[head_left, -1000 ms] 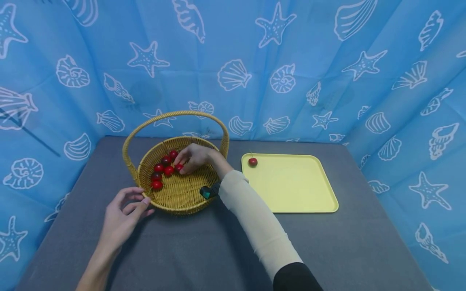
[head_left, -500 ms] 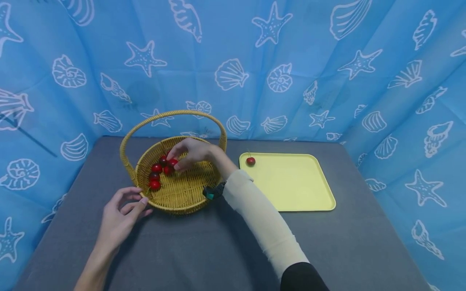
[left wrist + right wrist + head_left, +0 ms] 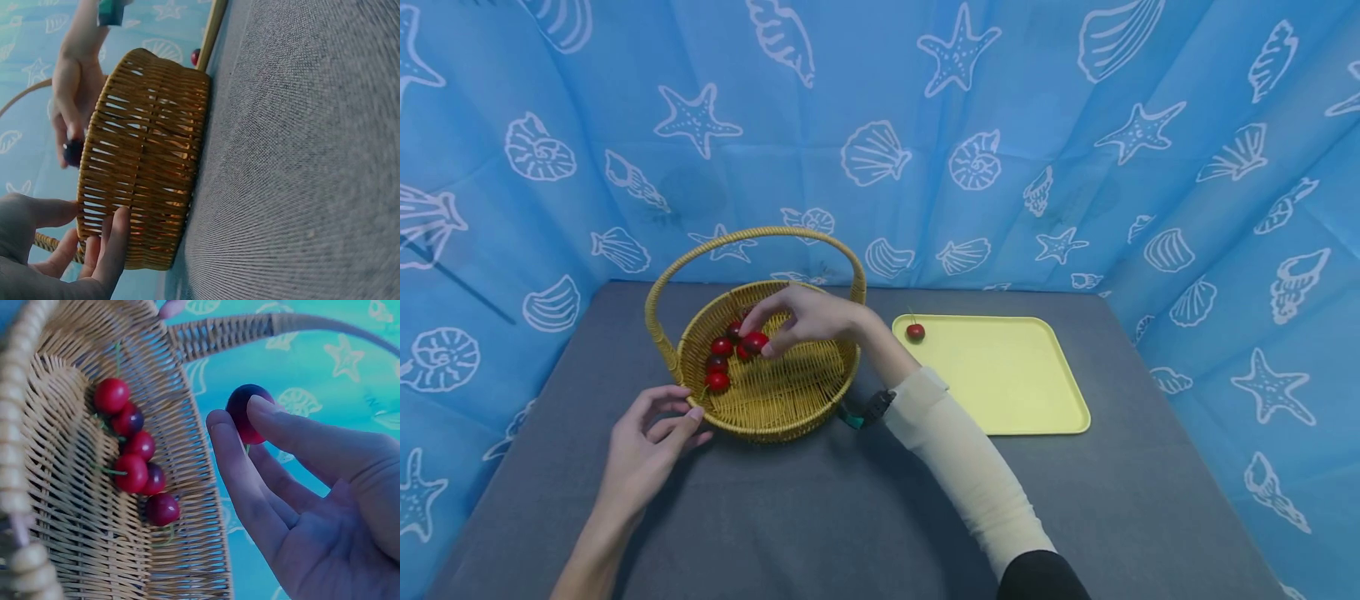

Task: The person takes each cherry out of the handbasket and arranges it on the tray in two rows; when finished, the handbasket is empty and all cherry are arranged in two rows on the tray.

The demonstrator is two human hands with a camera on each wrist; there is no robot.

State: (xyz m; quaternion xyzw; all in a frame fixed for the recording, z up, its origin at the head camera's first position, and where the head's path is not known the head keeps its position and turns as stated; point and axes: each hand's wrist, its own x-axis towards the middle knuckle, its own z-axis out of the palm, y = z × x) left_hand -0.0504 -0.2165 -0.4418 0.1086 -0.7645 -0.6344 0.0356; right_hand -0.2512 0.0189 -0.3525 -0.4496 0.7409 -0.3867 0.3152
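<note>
My right hand (image 3: 812, 315) pinches a dark red cherry (image 3: 249, 414) between thumb and fingertips, raised above the wicker basket (image 3: 797, 408). A green stem hangs below that cherry in the right wrist view. Several more red cherries (image 3: 131, 474) lie in a row along the left side inside the basket, partly screened by my right hand in the head view. At the basket's near left edge, my left hand (image 3: 651, 437) holds the rim, the thumb at the top edge and fingers (image 3: 114, 250) against the woven outer wall.
Right of the basket lies a pale yellow tray (image 3: 1000, 383), with one stemmed cherry (image 3: 915, 332) at its far left corner. The basket's tall arched handle (image 3: 760, 231) rises over it. A blue shell-patterned curtain (image 3: 880, 83) stands behind the grey-covered table (image 3: 820, 517).
My right hand has lifted a cherry from the row in the basket, and its wrist has shifted right and up. My left hand keeps its place on the rim.
</note>
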